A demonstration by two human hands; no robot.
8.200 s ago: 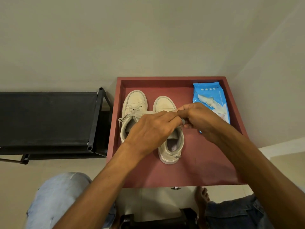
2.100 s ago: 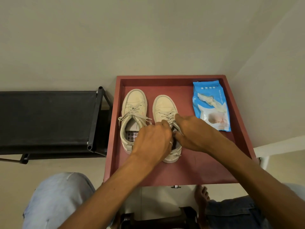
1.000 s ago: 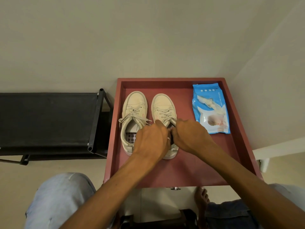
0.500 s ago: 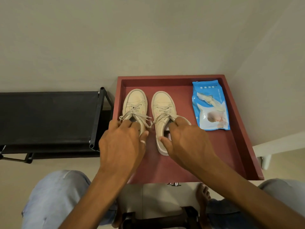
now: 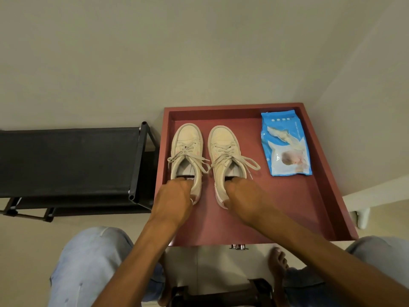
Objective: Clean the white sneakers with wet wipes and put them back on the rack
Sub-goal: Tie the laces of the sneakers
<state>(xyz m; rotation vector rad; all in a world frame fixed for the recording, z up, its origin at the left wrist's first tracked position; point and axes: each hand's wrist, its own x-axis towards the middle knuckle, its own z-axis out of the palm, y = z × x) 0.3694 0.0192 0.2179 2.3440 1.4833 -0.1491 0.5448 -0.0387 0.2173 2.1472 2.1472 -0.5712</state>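
Two off-white sneakers stand side by side, toes away from me, on the red table (image 5: pixel 287 209). My left hand (image 5: pixel 174 198) grips the heel of the left sneaker (image 5: pixel 187 142), fingers dipping into its opening. My right hand (image 5: pixel 245 196) grips the heel of the right sneaker (image 5: pixel 222 145) the same way. Both pairs of laces lie loose. A blue pack of wet wipes (image 5: pixel 285 145) lies at the table's far right, a wipe poking out of it. The black shoe rack (image 5: pixel 70 160) stands just left of the table.
The red table has a raised rim (image 5: pixel 232 107) and sits in a corner between two pale walls. My knees in light jeans and a bare foot (image 5: pixel 277 262) are below the table's near edge. A dark stool (image 5: pixel 221 295) shows at the bottom.
Both hands left the right sneaker's laces. The left hand shifted to the left sneaker; now each hand has slid back onto a heel, fingers inside the openings.
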